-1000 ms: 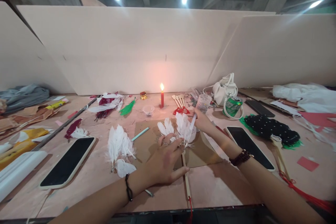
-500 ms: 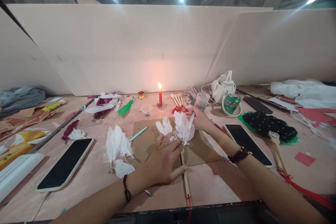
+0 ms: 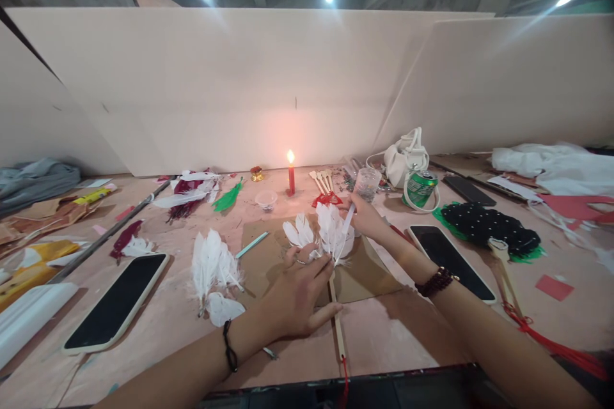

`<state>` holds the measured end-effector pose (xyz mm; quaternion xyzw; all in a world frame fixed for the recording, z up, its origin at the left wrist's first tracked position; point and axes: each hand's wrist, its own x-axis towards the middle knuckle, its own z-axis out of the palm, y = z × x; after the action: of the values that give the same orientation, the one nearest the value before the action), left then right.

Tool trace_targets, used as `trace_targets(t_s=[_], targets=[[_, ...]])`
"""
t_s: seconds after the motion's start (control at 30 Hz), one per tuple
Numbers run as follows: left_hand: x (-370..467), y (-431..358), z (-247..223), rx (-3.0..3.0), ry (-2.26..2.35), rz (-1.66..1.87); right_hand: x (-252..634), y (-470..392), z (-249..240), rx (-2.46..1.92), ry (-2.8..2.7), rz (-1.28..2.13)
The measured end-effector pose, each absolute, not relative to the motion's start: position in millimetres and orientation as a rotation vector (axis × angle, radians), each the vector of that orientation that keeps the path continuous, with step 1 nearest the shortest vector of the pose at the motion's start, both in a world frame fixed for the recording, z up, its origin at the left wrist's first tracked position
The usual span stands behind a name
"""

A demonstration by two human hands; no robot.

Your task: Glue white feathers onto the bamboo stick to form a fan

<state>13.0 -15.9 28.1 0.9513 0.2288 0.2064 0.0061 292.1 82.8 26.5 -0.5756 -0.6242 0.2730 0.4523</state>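
Observation:
A half-made white feather fan [image 3: 322, 234] with a wooden handle [image 3: 337, 323] lies on a brown card sheet [image 3: 367, 275]. My left hand [image 3: 293, 294] lies flat with fingers spread, pressing the feather bases where they meet the handle. My right hand [image 3: 365, 216] pinches a thin white stick [image 3: 346, 227] whose lower tip rests on the feathers. A pile of loose white feathers [image 3: 212, 265] lies left of the card.
A lit red candle [image 3: 290, 176] stands behind the fan. Phones lie at left [image 3: 115, 302] and right [image 3: 448, 253]. A green can [image 3: 420, 188], white bag [image 3: 401, 160], plastic cup [image 3: 368, 184], black-and-green fan [image 3: 489, 228], and dark red and green feathers [image 3: 196, 192] surround the work area.
Both hands stay in place on the fan. The view has drifted slightly, shifting everything a little up and left.

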Motion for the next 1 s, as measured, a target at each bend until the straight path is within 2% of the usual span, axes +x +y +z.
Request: trace_targets(t_s=[0.47,1.0], targets=[[13.5,-15.3,28.8,3.025,0.695,0.561,285.9,76.2,35.9,-1.459,-1.529,0.540],[12.4,-14.9,30.6,3.064,0.680,0.579,287.4,79.0,34.2,-1.447,-1.578,0.542]])
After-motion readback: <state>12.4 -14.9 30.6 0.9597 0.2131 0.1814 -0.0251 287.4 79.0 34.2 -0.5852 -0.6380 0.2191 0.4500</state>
